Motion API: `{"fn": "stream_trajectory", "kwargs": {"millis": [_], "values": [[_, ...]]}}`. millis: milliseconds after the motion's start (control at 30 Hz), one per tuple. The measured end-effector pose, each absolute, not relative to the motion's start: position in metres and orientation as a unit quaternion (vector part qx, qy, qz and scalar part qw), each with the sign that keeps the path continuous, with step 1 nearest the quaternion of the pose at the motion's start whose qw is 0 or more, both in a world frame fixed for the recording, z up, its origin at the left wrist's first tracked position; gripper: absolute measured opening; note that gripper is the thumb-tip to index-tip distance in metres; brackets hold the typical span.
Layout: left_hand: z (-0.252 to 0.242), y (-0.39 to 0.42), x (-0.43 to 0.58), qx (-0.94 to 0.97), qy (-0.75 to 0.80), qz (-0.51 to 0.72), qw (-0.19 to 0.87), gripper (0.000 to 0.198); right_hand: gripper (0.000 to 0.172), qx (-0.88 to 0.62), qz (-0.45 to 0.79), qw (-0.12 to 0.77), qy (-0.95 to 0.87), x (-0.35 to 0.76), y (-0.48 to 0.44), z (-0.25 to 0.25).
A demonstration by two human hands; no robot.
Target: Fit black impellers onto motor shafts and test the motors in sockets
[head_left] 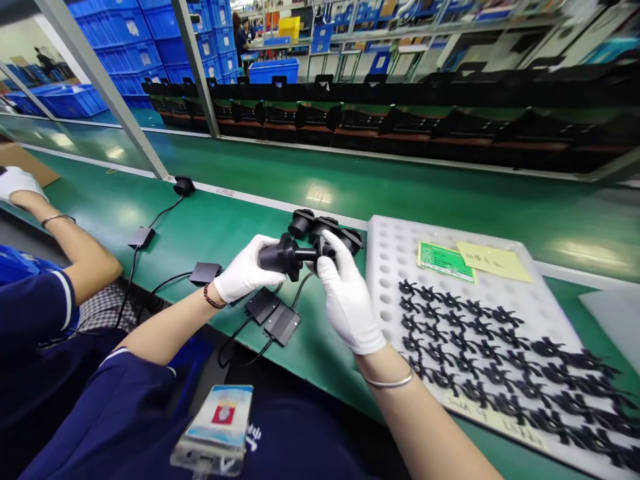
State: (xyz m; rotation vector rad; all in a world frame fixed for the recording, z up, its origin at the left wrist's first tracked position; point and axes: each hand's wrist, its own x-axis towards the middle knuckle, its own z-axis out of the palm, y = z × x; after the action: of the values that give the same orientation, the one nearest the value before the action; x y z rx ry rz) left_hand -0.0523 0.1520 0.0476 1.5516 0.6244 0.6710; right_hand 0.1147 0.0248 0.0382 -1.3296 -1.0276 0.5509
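Observation:
My left hand (246, 269) in a white glove grips a black round plastic part with a short stem (283, 255) above the green bench. My right hand (345, 293), also gloved, pinches the stem end of that same part from the right. Just behind the hands lie three more black round parts (325, 230) in a row. To the right sits a white foam tray (395, 267) with round holes, filled with several small black star-shaped clips (480, 347).
Flat black modules with cables (273, 313) lie at the bench's front edge. Green and yellow paper slips (467, 261) rest on the tray. A co-worker's arm (75, 250) reaches in at the left. A conveyor (400, 187) and black racks (400, 120) run behind.

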Motion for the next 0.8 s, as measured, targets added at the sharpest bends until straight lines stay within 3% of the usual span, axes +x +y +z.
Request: {"fn": "stream_trajectory", "kwargs": {"millis": [133, 267, 433, 533, 600, 667, 733, 800], "values": [[0.045, 0.141, -0.051, 0.641, 0.289, 0.284, 0.652, 0.068, 0.073, -0.587, 0.269, 0.575, -0.503, 0.121, 0.019, 0.051], [0.029, 0.16, -0.029, 0.551, 0.332, 0.335, 0.688, 0.058, 0.09, -0.592, 0.274, 0.607, -0.453, 0.127, 0.006, 0.06], [0.025, 0.222, 0.013, 0.582, 0.51, 0.404, 0.487, 0.041, 0.065, -0.6, 0.19, 0.69, -0.359, 0.165, -0.05, 0.059], [0.015, 0.247, 0.027, 0.598, 0.503, 0.391, 0.486, 0.039, 0.061, -0.668, 0.069, 0.661, -0.336, 0.221, -0.114, 0.06], [-0.004, 0.265, 0.034, 0.654, 0.408, 0.405, 0.492, 0.04, 0.058, -0.774, -0.022, 0.559, -0.296, 0.266, -0.171, 0.065], [-0.029, 0.283, 0.042, 0.67, 0.303, 0.496, 0.461, 0.057, 0.054, -0.895, -0.055, 0.376, -0.234, 0.304, -0.23, 0.07], [-0.047, 0.294, 0.05, 0.667, 0.253, 0.539, 0.448, 0.068, 0.052, -0.958, 0.004, 0.208, -0.197, 0.33, -0.275, 0.07], [-0.049, 0.294, 0.053, 0.68, 0.263, 0.521, 0.445, 0.068, 0.058, -0.963, 0.089, 0.106, -0.23, 0.344, -0.298, 0.058]]}}
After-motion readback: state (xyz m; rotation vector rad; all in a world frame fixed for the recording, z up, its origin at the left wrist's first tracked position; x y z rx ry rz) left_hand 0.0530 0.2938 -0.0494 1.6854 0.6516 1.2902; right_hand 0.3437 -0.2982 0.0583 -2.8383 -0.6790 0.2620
